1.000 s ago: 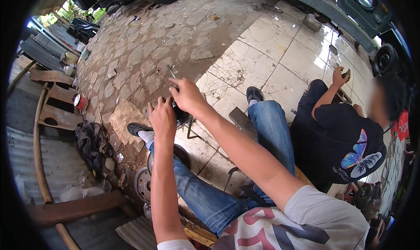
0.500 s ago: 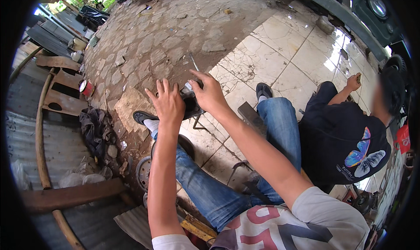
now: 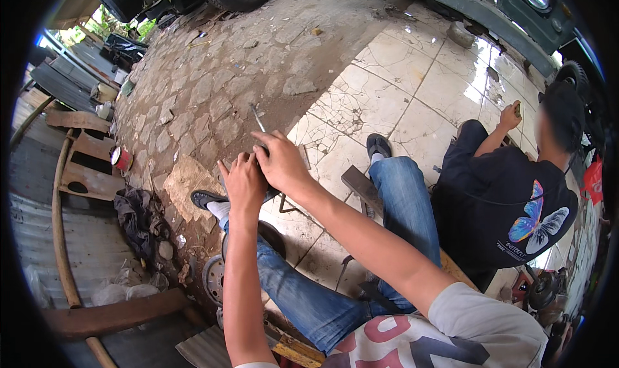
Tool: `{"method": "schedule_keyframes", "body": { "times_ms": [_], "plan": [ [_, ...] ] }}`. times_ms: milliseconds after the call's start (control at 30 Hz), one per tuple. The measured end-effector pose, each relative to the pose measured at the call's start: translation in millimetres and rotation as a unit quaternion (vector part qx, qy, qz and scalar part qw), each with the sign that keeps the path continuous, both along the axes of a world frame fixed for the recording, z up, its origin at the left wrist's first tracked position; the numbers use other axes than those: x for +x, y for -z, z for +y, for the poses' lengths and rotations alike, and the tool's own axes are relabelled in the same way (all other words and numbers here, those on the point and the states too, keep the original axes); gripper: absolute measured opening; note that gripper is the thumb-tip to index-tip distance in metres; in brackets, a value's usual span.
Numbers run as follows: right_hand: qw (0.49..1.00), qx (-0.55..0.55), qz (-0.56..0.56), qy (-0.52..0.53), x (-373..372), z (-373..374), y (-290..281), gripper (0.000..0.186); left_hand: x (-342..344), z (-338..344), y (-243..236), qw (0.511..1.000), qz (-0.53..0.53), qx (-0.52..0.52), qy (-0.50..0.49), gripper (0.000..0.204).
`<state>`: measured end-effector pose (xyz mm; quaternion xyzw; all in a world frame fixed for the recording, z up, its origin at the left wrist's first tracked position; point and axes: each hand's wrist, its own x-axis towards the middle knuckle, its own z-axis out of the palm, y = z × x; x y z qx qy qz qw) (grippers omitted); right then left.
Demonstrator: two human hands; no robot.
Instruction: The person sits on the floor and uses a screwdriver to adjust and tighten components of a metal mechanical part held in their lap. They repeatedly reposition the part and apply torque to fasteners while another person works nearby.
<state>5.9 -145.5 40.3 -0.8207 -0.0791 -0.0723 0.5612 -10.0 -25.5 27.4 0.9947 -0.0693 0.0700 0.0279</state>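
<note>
My right hand (image 3: 282,164) is closed round a screwdriver, its thin metal shaft (image 3: 257,118) pointing away past my fingers and its handle mostly hidden. Right beside it, touching or nearly so, my left hand (image 3: 246,186) has its fingers bent, with the little finger standing a bit apart. What lies under the left fingers is hidden. Beneath both hands, a dark metal piece (image 3: 271,193) shows only at its edge. A thin bent metal rod (image 3: 288,206) sticks out below it, over the tiles.
A co-worker in a dark shirt (image 3: 503,207) sits close on my right, one hand round a small object. A wheel rim (image 3: 213,279) lies by my left leg. A red can (image 3: 120,158) and dark cloth (image 3: 138,218) are at left. Vehicles stand beyond the cracked tiles (image 3: 412,71).
My left hand's spread fingers have drawn in and bent, and my right hand has come in against it. The screwdriver tilts further left. The view has shifted, showing more of the far vehicles.
</note>
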Motion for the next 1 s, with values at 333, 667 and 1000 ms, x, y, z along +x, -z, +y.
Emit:
{"method": "schedule_keyframes", "body": {
  "times_ms": [333,667,1000],
  "plan": [
    [0.996,0.061,-0.045,-0.050,3.0,7.4,4.1,0.027,-20.2,13.5,-11.9,0.992,-0.057,-0.029,-0.111,0.058],
    [0.997,0.067,-0.044,0.000,3.6,3.4,7.7,0.023,-35.3,21.0,-10.1,0.969,-0.060,-0.203,-0.128,0.064],
    [0.997,0.068,0.032,0.007,8.3,-18.9,8.3,0.032,-20.5,23.4,-1.8,0.921,0.024,-0.360,-0.143,0.083]
  ]
}}
